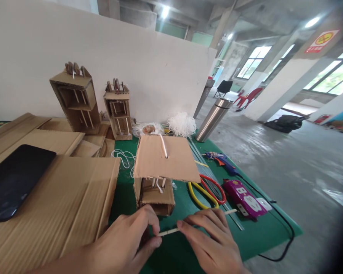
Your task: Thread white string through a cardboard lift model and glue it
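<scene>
**Two bare hands holding a thin stick in front of a cardboard box**

The thin stick [169,231] lies just above the front part of the green surface [263,232], nearer the wearer than the cardboard box. The left hand [130,236] pinches its left end between thumb and forefinger. The right hand [213,238] grips it farther along, fingers bent over it; the stick's far end emerges beyond the knuckles, pointing toward a magenta package [247,198]. A fine dark mark crosses the stick between the two hands.

Directly behind the hands stands the cardboard box [165,160], its broad top panel overhanging the front. A white cord [164,146] passes through a hole in this panel, and pale upright rods show beneath it. To the right of the box lie scissors [205,190] with one red and one yellow handle loop, clear strips [236,220] and a blue glue gun [224,163]; a steel flask [214,120] stands near the back edge.

To the left, a black phone [18,182] rests on stacked cardboard sheets [82,182]. Behind these stand a taller cardboard model [78,102] and a smaller cardboard model [118,110], each bearing upright pieces on its top. A tangle of white strands [182,124] sits against the pale partition [160,72].
</scene>
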Action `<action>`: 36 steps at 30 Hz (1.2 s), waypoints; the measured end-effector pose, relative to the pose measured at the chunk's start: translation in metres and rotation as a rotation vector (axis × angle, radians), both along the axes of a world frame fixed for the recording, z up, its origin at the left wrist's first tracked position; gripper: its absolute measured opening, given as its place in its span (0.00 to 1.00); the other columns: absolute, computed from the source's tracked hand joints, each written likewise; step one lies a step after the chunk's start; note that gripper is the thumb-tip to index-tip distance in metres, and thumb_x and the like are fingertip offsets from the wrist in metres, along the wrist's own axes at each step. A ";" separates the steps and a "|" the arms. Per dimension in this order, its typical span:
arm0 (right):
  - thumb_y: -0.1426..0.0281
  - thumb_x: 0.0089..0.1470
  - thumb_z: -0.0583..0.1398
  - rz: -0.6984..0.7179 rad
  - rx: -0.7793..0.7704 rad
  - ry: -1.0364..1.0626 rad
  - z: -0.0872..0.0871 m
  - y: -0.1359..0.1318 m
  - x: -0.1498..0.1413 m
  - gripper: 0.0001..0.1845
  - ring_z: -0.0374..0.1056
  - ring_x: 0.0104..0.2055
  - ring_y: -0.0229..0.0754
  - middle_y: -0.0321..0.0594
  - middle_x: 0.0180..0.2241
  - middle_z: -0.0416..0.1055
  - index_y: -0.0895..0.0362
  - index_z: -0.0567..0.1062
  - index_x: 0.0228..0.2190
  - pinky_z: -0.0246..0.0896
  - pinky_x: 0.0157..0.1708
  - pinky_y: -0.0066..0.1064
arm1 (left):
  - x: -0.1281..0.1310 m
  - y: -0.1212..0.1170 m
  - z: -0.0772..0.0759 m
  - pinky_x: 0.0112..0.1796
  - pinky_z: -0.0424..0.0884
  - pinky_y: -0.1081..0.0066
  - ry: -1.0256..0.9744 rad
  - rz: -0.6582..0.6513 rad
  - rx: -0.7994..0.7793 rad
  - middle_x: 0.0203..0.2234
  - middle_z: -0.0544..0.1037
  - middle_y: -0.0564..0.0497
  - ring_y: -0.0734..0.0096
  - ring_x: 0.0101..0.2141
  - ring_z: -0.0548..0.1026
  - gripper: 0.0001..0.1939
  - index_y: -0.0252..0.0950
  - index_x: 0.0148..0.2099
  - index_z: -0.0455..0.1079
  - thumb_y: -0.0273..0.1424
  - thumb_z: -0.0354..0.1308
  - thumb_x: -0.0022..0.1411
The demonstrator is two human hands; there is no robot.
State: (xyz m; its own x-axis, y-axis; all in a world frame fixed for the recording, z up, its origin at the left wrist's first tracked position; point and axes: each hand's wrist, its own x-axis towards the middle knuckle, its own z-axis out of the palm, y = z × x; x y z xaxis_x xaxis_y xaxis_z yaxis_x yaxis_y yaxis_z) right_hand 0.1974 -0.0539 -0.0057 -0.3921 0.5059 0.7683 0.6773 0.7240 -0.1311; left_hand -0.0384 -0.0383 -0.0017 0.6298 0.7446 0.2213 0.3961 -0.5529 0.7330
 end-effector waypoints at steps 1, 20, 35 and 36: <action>0.81 0.60 0.56 -0.001 0.003 -0.009 0.001 0.000 0.000 0.12 0.67 0.28 0.38 0.37 0.26 0.75 0.57 0.78 0.35 0.54 0.30 0.34 | 0.000 0.000 0.000 0.25 0.63 0.76 -0.005 -0.002 0.001 0.30 0.73 0.58 0.75 0.24 0.71 0.10 0.43 0.41 0.57 0.21 0.50 0.62; 0.81 0.60 0.57 -0.007 0.022 -0.003 0.002 -0.001 0.001 0.11 0.68 0.27 0.38 0.37 0.26 0.76 0.56 0.78 0.35 0.56 0.30 0.34 | 0.002 0.000 0.001 0.28 0.66 0.77 -0.022 0.009 -0.034 0.35 0.73 0.59 0.77 0.26 0.71 0.10 0.44 0.42 0.57 0.23 0.52 0.63; 0.83 0.59 0.58 0.037 -0.049 0.058 -0.003 -0.002 0.002 0.11 0.67 0.28 0.38 0.38 0.27 0.75 0.58 0.77 0.36 0.57 0.30 0.34 | 0.003 -0.001 0.005 0.25 0.64 0.77 0.028 0.035 -0.070 0.27 0.75 0.60 0.75 0.24 0.74 0.07 0.42 0.38 0.61 0.24 0.55 0.63; 0.83 0.59 0.58 0.047 -0.061 0.073 -0.004 -0.002 0.002 0.11 0.67 0.28 0.39 0.38 0.27 0.75 0.58 0.77 0.36 0.57 0.30 0.34 | 0.003 -0.001 0.006 0.25 0.64 0.77 0.031 0.035 -0.056 0.27 0.75 0.60 0.75 0.24 0.74 0.08 0.42 0.37 0.60 0.24 0.56 0.63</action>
State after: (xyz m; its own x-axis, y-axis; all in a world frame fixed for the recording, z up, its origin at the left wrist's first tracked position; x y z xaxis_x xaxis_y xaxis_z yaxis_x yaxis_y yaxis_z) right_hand 0.1993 -0.0558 -0.0097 -0.3610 0.5346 0.7641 0.6295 0.7442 -0.2232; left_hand -0.0359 -0.0388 0.0043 0.6088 0.7771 0.1598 0.4373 -0.4967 0.7497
